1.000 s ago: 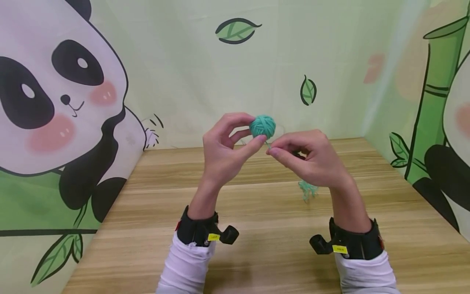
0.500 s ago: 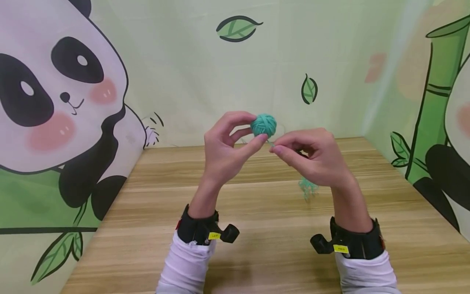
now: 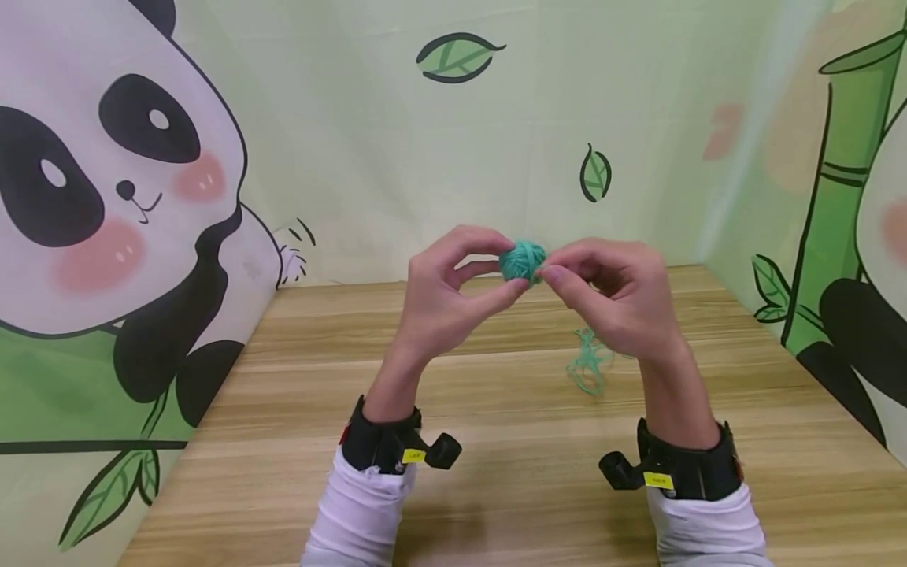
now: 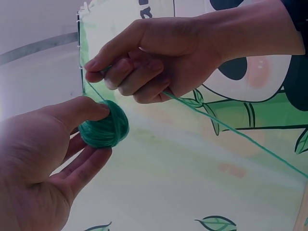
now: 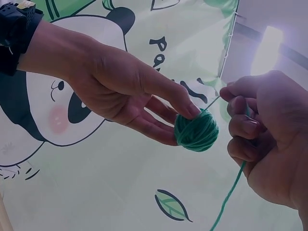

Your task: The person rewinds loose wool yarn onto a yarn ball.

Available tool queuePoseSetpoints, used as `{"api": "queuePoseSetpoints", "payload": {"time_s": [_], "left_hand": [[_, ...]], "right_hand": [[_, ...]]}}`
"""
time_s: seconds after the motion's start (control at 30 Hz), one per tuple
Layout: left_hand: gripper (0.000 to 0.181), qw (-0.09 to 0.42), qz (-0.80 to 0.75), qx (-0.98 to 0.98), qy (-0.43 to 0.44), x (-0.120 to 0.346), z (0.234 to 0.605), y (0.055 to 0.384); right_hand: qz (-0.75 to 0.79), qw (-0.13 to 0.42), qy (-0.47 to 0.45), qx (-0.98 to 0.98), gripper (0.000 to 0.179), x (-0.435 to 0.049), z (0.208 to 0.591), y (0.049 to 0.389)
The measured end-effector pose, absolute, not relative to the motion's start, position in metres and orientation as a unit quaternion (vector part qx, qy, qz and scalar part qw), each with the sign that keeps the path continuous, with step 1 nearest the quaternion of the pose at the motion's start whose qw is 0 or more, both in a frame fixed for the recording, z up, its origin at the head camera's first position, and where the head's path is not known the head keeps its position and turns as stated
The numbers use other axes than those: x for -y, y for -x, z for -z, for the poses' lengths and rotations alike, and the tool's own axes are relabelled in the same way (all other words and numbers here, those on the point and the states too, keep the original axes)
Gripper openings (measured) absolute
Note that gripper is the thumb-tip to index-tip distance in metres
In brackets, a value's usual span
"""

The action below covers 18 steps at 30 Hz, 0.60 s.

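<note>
A small teal ball of yarn (image 3: pixel 522 261) is held up above the table, gripped between the thumb and fingers of my left hand (image 3: pixel 453 295). Close on its right, my right hand (image 3: pixel 612 291) pinches the yarn strand between thumb and forefinger, its other fingers curled in. In the left wrist view a short taut stretch of strand runs from the ball (image 4: pixel 107 126) to that pinch. The strand (image 4: pixel 236 132) then passes through the right palm and trails away below. A loose tangle of the same yarn (image 3: pixel 588 364) lies on the table beneath the right hand.
The wood-grain table (image 3: pixel 298 441) spreads under both arms. A printed cloth backdrop (image 3: pixel 354 142) with pandas, leaves and bamboo stands behind and at both sides. Each wrist wears a black strap with a small camera, such as the left camera (image 3: pixel 442 451).
The ball and left hand have shifted slightly right and down, and the ball is turned. My right hand has come up close against it. More of the loose yarn tangle shows.
</note>
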State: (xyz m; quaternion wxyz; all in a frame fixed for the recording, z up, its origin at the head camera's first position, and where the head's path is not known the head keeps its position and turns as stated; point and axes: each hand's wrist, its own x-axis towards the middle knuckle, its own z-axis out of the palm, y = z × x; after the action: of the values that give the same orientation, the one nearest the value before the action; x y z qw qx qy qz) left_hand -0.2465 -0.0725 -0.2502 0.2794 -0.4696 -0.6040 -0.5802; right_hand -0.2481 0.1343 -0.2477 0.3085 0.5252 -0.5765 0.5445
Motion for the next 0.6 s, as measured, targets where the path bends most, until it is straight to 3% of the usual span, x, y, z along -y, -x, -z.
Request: {"api": "queuePoseSetpoints", "payload": {"time_s": [0.23,0.6], "left_hand": [[0.035,0.241,0.577,0.608,0.490,0.0734,0.2506,0.2450],[0.036,0.227,0.580,0.602,0.500,0.0737,0.2510,0.2449]], "right_hand": [[-0.553,0.330,-0.515,0.566,0.040,-0.1353,0.2469,0.2493],[-0.560,0.344,-0.518,0.548,0.039,-0.1312,0.2421,0.2465]]}}
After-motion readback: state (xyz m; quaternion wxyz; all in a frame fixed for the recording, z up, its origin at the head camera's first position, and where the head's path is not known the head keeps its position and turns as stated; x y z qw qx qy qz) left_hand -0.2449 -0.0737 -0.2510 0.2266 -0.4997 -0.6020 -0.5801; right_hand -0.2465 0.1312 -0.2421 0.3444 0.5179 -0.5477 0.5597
